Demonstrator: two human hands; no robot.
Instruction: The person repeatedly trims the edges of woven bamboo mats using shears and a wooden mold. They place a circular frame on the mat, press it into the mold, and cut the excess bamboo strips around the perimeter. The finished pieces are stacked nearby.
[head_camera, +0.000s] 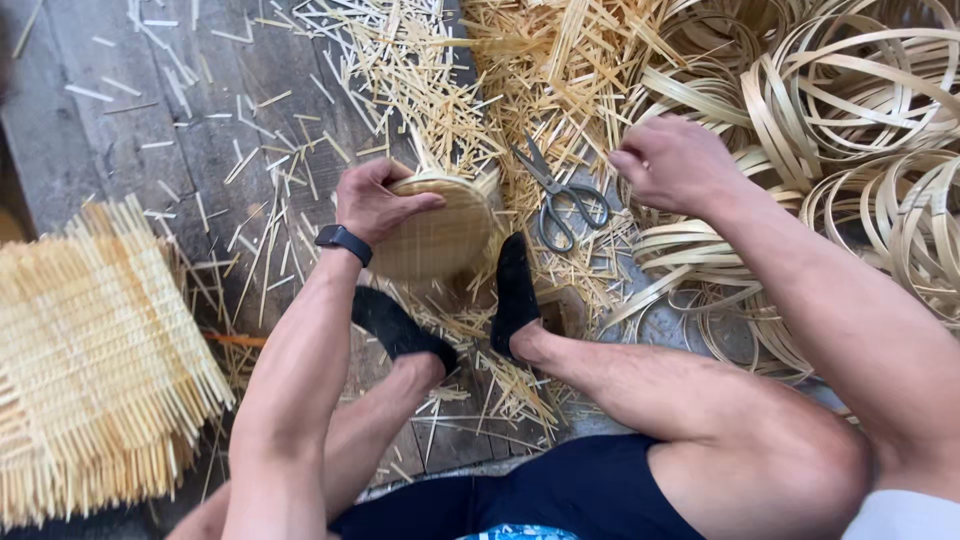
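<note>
Basket (440, 232), small and round, woven of pale bamboo, sits on the plank floor (90, 140) just ahead of the person's two black-socked feet (515, 295), its loose strip ends poking up at the far rim. The weaving looks well along: the body is formed and what shows now reads as rim work, though that is my judgement.

Left hand (375, 203) is curled over the basket's near edge, fingers bent and pressing on the weave, thumb laid across the top; it holds the basket steady. A dark watch (343, 243) rides the wrist.

Right hand (675, 165) is off the basket, well to the side, over the bamboo hoops (850, 90). Its fingers are drawn together in a narrow pinch; whether a strip sits between them I cannot tell, the tips are too small to read.

Scissors (560, 195) lie open on the offcuts (430, 90), between basket and right hand, touched by neither.

Any next move, as I judge it, calls for the left hand to keep its clamp so the basket does not roll, and for a careful pick on the right: the hoops are tangled and springy.

Far left, a flat woven mat (95, 370) lies apart.
</note>
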